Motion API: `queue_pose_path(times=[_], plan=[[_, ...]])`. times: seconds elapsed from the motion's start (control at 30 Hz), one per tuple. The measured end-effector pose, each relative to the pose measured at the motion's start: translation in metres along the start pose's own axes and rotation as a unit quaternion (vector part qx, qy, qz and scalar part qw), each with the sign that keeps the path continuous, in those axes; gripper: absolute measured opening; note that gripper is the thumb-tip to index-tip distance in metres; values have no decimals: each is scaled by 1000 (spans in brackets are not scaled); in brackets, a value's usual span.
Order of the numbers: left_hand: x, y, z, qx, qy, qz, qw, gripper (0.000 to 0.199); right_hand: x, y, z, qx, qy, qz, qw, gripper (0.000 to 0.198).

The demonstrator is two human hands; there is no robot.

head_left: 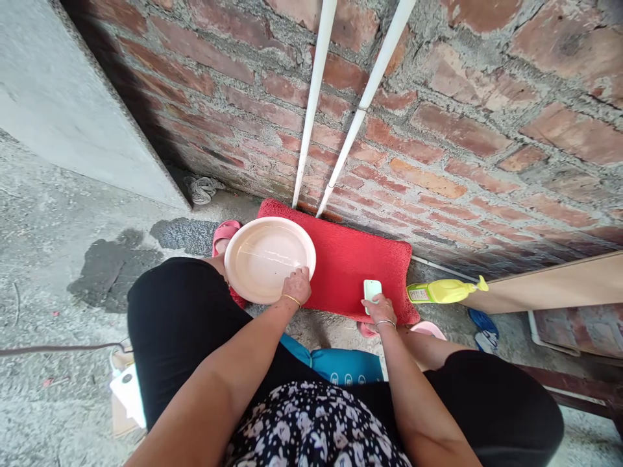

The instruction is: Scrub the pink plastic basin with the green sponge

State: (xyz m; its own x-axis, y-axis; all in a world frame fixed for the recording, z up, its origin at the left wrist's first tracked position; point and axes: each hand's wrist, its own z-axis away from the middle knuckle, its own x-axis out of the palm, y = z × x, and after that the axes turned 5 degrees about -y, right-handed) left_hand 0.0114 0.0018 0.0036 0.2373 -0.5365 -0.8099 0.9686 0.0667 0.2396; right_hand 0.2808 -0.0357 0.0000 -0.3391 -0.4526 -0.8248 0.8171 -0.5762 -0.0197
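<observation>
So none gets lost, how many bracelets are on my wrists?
2: a gold-coloured bracelet on the wrist of your left hand, at the basin's rim, and a silver-coloured bracelet on the wrist of your right hand, on the pale green block.

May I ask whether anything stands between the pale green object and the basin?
The left hand, at the right rim of the basin, partly blocks the direct line from the pale green object; nothing else visible does.
</observation>
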Motion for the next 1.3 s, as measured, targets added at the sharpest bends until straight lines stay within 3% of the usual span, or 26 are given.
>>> queue_pose_path(times=[0.13, 0.3, 0.43, 0.5, 0.6, 0.9, 1.3], plan=[[-1, 0, 1, 4, -3, 1, 1000, 36, -7, 5, 2, 28, 2, -11, 1000, 45], [-1, 0, 1, 5, 0, 0, 1000, 36, 22, -40, 30, -116, 2, 25, 993, 38], [-1, 0, 2, 4, 9, 3, 1000, 34, 52, -79, 62, -248, -39, 91, 964, 34], [0, 0, 2, 7, 15, 5, 1000, 33, 58, -86, 70, -282, -47, 124, 950, 34], [2, -1, 2, 11, 18, 7, 1000, 34, 53, -75, 66, -256, -59, 150, 953, 36], [2, -1, -1, 4, 2, 8, 1000, 33, 12, 4, 28, -72, -101, 159, 980, 44], [3, -2, -5, 7, -5, -22, 1000, 41, 27, -13, 24, -84, -108, 112, 984, 43]])
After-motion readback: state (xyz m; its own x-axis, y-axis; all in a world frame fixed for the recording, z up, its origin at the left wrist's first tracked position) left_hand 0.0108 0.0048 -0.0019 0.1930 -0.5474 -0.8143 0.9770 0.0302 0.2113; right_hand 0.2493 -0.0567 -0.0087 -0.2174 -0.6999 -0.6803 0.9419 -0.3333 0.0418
